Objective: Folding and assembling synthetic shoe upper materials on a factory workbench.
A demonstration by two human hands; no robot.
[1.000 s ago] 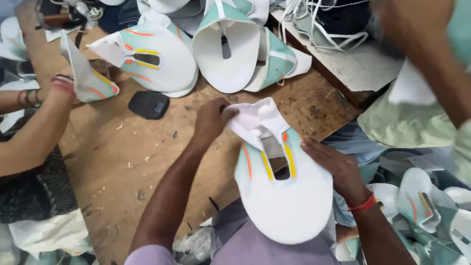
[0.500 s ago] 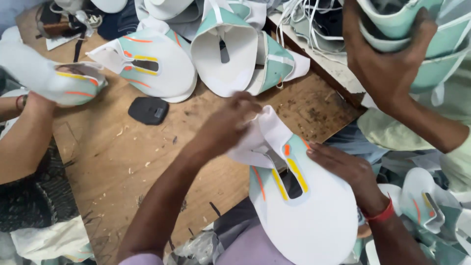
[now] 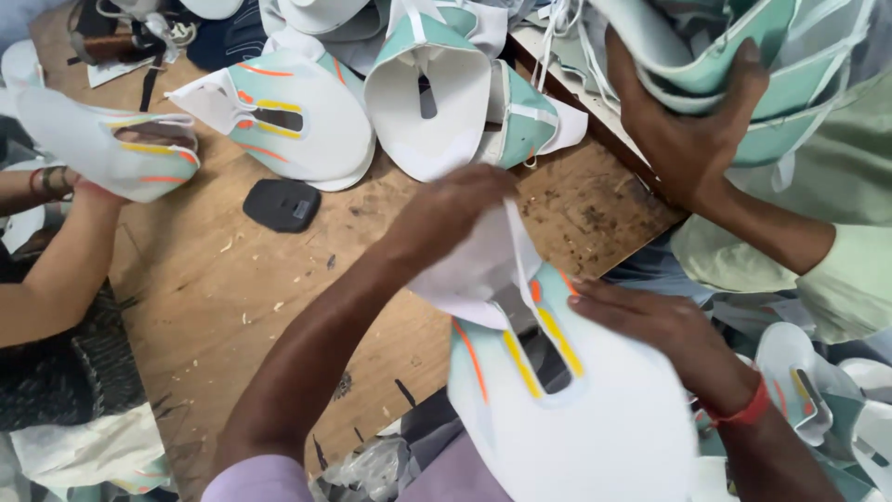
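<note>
Shoe upper pinched at its white end by left hand, right hand flat alongside.

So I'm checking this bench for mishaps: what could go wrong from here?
The white shoe upper hangs largely off the wooden table, held only by the left hand and right hand, so it may slip down. A co-worker's hand holds a stack of uppers close above and could bump it. Grit on the table might soil the white material.

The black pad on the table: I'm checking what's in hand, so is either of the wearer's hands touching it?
No: the black pad lies alone on the wooden table, while both hands hold the white shoe upper.
</note>
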